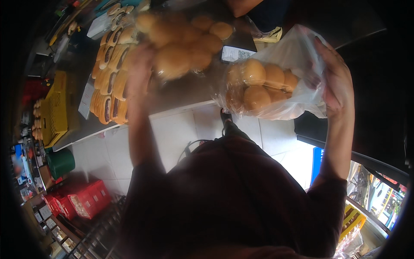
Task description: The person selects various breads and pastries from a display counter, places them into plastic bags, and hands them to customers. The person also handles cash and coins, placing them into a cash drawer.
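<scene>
On the right, my right hand (pixel 337 82) grips the open mouth of a translucent white plastic bag (pixel 308 47). Inside that bag lies a clear-wrapped pack of round golden buns (pixel 254 73), held out past the counter's front edge. My left hand (pixel 142 60), smeared by motion, is at the left side of another clear-wrapped bun pack (pixel 177 52), which is partly blurred too. Whether its fingers hold the wrapping cannot be made out. Just left of that hand, long split rolls with dark filling (pixel 113 64) are stacked in rows on the counter.
A dark counter (pixel 181 93) runs ahead of me, with a printed card (pixel 236 54) near the bags. At left are a yellow crate (pixel 56 110), a green bin (pixel 61 163) and red boxes (pixel 88 198). Another person's arm (pixel 241 6) shows beyond the counter.
</scene>
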{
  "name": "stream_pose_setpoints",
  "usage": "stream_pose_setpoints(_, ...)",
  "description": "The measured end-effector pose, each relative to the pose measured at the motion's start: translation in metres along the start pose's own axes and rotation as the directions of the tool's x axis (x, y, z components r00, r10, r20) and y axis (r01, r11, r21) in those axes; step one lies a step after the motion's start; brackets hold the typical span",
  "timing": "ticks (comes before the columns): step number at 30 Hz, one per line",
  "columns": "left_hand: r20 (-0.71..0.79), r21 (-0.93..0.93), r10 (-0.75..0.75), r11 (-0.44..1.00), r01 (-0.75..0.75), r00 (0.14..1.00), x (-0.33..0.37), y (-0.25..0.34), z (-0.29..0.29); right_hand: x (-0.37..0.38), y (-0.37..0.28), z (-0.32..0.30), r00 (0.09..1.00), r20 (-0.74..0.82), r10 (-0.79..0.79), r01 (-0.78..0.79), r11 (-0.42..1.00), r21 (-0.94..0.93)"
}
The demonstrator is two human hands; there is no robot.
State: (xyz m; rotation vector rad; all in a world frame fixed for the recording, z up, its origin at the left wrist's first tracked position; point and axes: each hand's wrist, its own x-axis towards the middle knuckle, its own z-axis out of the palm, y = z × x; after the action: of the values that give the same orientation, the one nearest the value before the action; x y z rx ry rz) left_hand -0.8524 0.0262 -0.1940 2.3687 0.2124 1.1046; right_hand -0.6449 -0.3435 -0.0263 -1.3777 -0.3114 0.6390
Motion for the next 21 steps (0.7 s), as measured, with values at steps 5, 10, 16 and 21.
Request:
stream_pose_setpoints(5,0.351,-0.488,-0.545,0.588,0.646,0.761,-0.024,0.058,-0.047,0.001,-0.002,0.02,0.993,0.09,0.071,-0.08,0.991,0.103)
stream_pose_setpoints(10,0.351,-0.71,0.329,0.704,0.02,0.876,-0.002,0.096,0.071,-0.019,-0.004,0.063,0.99,-0.001,0.143,-0.142,0.984,0.111)
stream_pose_setpoints(16,0.623,-0.694,0.018,0.475,0.541,0.782,0.031,0.105,0.189,-0.036,0.006,0.026,0.996,0.092,-0.01,0.01,1.0,-0.004)
stream_pose_setpoints(21,0.427,-0.465,-0.557,0.541,0.701,0.713,0.004,0.097,0.147,-0.032,-0.008,-0.033,0.991,-0.065,-0.114,0.123,0.978,0.166)
